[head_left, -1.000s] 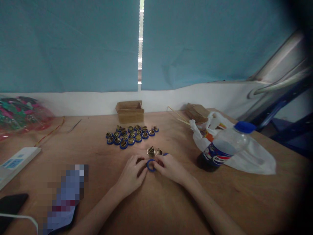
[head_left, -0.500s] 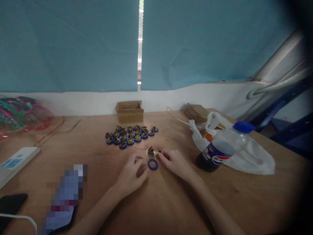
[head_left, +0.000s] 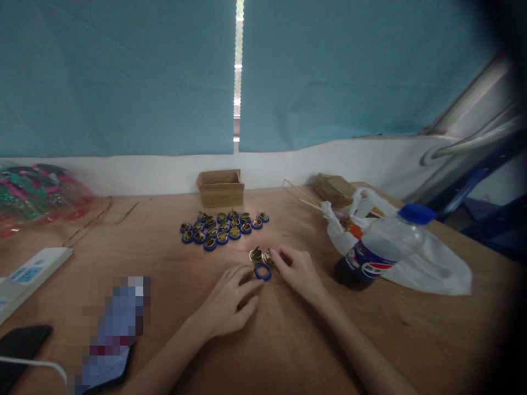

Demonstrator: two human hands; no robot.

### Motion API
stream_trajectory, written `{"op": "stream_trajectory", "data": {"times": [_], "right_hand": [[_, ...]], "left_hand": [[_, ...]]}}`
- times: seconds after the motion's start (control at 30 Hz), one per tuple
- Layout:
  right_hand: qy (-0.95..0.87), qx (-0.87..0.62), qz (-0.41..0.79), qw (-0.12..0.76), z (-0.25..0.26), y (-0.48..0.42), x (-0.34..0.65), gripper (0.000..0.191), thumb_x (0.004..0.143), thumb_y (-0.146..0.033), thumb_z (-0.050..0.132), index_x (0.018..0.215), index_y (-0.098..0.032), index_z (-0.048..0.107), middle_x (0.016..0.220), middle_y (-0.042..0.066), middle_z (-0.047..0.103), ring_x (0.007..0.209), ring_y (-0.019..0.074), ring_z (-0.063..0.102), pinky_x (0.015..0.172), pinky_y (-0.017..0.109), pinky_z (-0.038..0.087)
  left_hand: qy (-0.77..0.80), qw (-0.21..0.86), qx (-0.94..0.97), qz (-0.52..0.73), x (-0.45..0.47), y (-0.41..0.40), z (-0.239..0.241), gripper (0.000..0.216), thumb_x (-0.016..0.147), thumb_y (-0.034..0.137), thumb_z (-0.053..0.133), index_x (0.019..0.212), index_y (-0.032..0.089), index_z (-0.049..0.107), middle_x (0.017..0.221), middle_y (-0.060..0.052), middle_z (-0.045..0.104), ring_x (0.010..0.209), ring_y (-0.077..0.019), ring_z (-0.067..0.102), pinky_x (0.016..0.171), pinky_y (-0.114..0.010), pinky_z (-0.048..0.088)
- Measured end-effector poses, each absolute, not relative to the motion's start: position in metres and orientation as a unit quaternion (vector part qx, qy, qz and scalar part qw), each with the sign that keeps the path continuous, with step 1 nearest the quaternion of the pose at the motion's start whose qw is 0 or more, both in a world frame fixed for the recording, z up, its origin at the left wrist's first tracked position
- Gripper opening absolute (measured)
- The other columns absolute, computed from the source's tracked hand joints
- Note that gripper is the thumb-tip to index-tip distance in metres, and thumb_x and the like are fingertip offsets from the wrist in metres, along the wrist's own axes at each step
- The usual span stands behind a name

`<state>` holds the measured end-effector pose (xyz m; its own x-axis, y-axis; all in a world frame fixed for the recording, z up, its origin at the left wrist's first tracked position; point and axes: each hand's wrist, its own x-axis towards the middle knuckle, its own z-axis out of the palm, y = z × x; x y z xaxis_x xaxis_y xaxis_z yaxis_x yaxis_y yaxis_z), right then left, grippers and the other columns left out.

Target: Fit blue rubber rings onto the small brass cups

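A blue ring [head_left: 262,278] lies flat on the table between my hands. My left hand [head_left: 230,299] is open just left of it, fingers apart; its fingertips are at the ring's edge, and whether they touch I cannot tell. Above the ring sits a gold metal fitting [head_left: 256,254] with a raised folded piece on a round base. My right hand [head_left: 294,269] pinches a second gold metal fitting [head_left: 267,256] between thumb and fingers, partly hidden by the fingertips. Farther back are several gold fittings seated in blue rings [head_left: 222,237], clustered together.
Behind the cluster stands an open cardboard box [head_left: 222,195]. To the right are a cola bottle [head_left: 370,258], a white plastic bag [head_left: 444,274] and a brown packet [head_left: 334,189]. A power strip [head_left: 37,274], a dark phone [head_left: 22,351] and a pixelated object [head_left: 113,334] lie left.
My left hand has moved right to the blue ring, its fingers stretching out. My right hand keeps its pinch on the fitting. The view has shifted slightly.
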<state>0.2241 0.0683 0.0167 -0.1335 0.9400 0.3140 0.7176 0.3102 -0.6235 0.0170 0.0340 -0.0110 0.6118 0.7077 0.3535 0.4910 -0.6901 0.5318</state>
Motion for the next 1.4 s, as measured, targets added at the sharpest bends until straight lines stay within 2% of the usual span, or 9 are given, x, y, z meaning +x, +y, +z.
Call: {"op": "stream_trajectory", "data": {"times": [0.27,0.37,0.47,0.6,0.7,0.87,1.0,1.3,1.4], "right_hand": [[-0.81,-0.466,0.197,0.297,0.004,0.06,0.209,0.03,0.091,-0.026,0.047,0.063,-0.02,0.05,0.053,-0.003,0.05,0.048,0.0104,0.046,0.048,0.023,0.029],[-0.819,-0.461,0.182,0.288,0.0,0.059,0.206,0.03,0.091,-0.024,0.047,0.061,-0.02,0.045,0.053,-0.003,0.049,0.048,0.0104,0.046,0.049,0.024,0.029],[-0.823,-0.46,0.172,0.285,-0.002,0.058,0.205,0.032,0.091,-0.025,0.046,0.06,-0.02,0.04,0.053,-0.004,0.047,0.049,0.0104,0.046,0.051,0.024,0.03],[-0.823,-0.456,0.174,0.29,-0.002,0.059,0.206,0.031,0.091,-0.025,0.046,0.061,-0.02,0.039,0.053,-0.004,0.046,0.049,0.0103,0.046,0.051,0.024,0.029],[-0.822,-0.458,0.176,0.29,-0.001,0.058,0.206,0.032,0.091,-0.025,0.045,0.061,-0.02,0.04,0.053,-0.004,0.046,0.049,0.0104,0.047,0.051,0.023,0.029],[-0.824,-0.457,0.174,0.287,0.002,0.056,0.206,0.031,0.091,-0.025,0.045,0.061,-0.02,0.04,0.054,-0.003,0.048,0.05,0.0103,0.047,0.051,0.023,0.03],[-0.827,-0.455,0.172,0.282,0.002,0.054,0.203,0.03,0.091,-0.024,0.045,0.062,-0.02,0.045,0.055,-0.002,0.051,0.051,0.0107,0.048,0.051,0.023,0.031],[-0.829,-0.449,0.182,0.278,0.001,0.048,0.195,0.03,0.092,-0.025,0.045,0.062,-0.02,0.046,0.057,-0.001,0.056,0.051,0.0116,0.051,0.051,0.024,0.031],[-0.812,-0.454,0.206,0.303,0.002,0.046,0.19,0.028,0.092,-0.025,0.045,0.065,-0.02,0.047,0.056,-0.002,0.054,0.051,0.0118,0.051,0.051,0.025,0.032]], "left_hand": [[0.436,0.134,0.814,0.36,0.003,0.054,-0.024,0.021,0.085,0.012,0.049,0.098,0.02,0.064,0.097,-0.008,0.063,0.097,-0.0233,0.058,0.089,-0.04,0.049],[0.503,0.08,0.761,0.402,-0.015,0.07,-0.026,0.023,0.085,0.011,0.049,0.1,0.021,0.063,0.106,-0.007,0.06,0.103,-0.0234,0.057,0.093,-0.041,0.048],[0.553,0.039,0.721,0.416,-0.031,0.084,-0.03,0.032,0.085,0.013,0.048,0.115,0.021,0.058,0.123,-0.01,0.054,0.117,-0.0252,0.052,0.101,-0.043,0.045],[0.544,0.009,0.764,0.348,-0.041,0.095,-0.04,0.049,0.085,0.013,0.048,0.133,0.022,0.046,0.138,-0.01,0.047,0.128,-0.0281,0.043,0.107,-0.049,0.038],[0.545,0.002,0.777,0.314,-0.038,0.095,-0.044,0.041,0.086,0.015,0.048,0.126,0.02,0.054,0.135,-0.011,0.052,0.128,-0.0306,0.042,0.105,-0.051,0.038],[0.551,0.015,0.775,0.309,-0.029,0.086,-0.037,0.027,0.087,0.016,0.047,0.109,0.019,0.063,0.115,-0.011,0.063,0.109,-0.0281,0.055,0.095,-0.048,0.045],[0.544,0.042,0.778,0.311,-0.021,0.074,-0.034,0.022,0.084,0.017,0.053,0.104,0.02,0.061,0.102,-0.009,0.062,0.097,-0.0248,0.059,0.085,-0.041,0.051],[0.535,0.092,0.76,0.358,-0.021,0.071,-0.034,0.032,0.085,0.01,0.052,0.116,0.019,0.053,0.11,-0.01,0.064,0.105,-0.0249,0.059,0.091,-0.043,0.05],[0.522,0.16,0.736,0.401,-0.016,0.069,-0.029,0.033,0.085,0.009,0.052,0.116,0.02,0.052,0.111,-0.009,0.064,0.104,-0.023,0.062,0.092,-0.043,0.05]]}}
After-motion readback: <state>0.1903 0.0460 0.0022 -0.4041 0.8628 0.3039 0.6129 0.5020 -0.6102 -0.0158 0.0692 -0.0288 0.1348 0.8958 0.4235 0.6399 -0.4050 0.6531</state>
